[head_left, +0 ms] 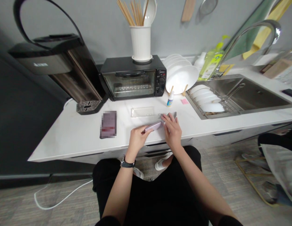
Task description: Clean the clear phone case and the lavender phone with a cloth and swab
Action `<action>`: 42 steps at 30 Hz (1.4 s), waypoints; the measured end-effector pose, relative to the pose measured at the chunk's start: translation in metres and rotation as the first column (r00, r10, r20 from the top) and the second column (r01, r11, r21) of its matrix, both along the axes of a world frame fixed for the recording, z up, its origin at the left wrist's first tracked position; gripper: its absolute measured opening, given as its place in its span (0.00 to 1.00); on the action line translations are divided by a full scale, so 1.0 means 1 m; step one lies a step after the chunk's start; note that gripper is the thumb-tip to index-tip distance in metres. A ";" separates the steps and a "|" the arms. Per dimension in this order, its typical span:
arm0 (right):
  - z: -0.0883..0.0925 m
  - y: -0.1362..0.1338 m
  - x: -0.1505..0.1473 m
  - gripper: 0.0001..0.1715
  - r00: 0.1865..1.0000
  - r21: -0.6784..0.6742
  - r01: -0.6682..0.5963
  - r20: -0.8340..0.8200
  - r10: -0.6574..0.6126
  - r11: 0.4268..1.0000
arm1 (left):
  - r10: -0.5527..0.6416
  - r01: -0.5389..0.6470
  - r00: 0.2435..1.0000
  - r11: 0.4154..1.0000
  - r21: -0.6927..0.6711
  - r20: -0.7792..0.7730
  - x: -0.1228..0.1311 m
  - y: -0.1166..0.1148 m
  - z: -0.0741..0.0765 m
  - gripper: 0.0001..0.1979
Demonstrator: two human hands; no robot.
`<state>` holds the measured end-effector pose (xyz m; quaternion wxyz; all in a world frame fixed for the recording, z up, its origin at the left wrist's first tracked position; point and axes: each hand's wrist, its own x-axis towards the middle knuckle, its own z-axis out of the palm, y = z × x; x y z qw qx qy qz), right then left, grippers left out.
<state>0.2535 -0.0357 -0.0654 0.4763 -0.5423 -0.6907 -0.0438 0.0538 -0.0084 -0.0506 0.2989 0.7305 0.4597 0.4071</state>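
My left hand (137, 137) grips a thin lilac slab, which looks like a phone (153, 126), by its left end, just above the counter's front edge. At the other end of the phone is my right hand (173, 131), fingers bent and close together; what they pinch is hidden. A thin grey piece (174, 115), perhaps cloth or film, shows behind those fingers. Beyond the phone lies a clear, shallow rectangular plastic tray (143, 112). A small white spray bottle (170, 99) with a coloured label stands behind my right hand, beside a pink square (184, 101).
A pixelated dark purple item (108, 124) lies on the white counter (72, 138) at left. Behind are a drinks machine (63, 69), a toaster oven (134, 83), a chopstick holder (141, 42) and racked plates (181, 77). The sink (254, 94) is at right, with bowls (207, 99).
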 end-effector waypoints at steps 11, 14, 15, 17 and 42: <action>0.008 -0.010 -0.043 0.25 0.967 0.017 -0.226 0.123 0.222 0.974 | 0.046 -0.045 0.998 0.999 0.016 -0.050 -0.003 0.002 0.003 0.11; 0.008 -0.004 -0.005 0.24 0.988 0.011 -0.134 0.082 0.132 0.991 | 0.015 -0.015 1.000 1.000 -0.021 0.009 0.001 -0.001 0.007 0.13; 0.008 -0.002 0.007 0.23 0.993 0.003 -0.101 0.069 0.100 0.995 | 0.016 -0.016 1.000 0.999 -0.033 0.019 0.002 -0.002 0.007 0.13; 0.008 0.000 0.026 0.22 0.998 -0.016 -0.064 0.028 0.064 0.998 | 0.026 -0.025 0.999 0.999 -0.041 0.023 0.002 -0.003 0.006 0.14; 0.011 0.003 0.055 0.34 0.897 -0.246 -0.072 -0.441 -0.045 0.967 | 0.362 -0.373 0.843 0.926 -0.054 0.398 -0.004 0.015 0.033 0.19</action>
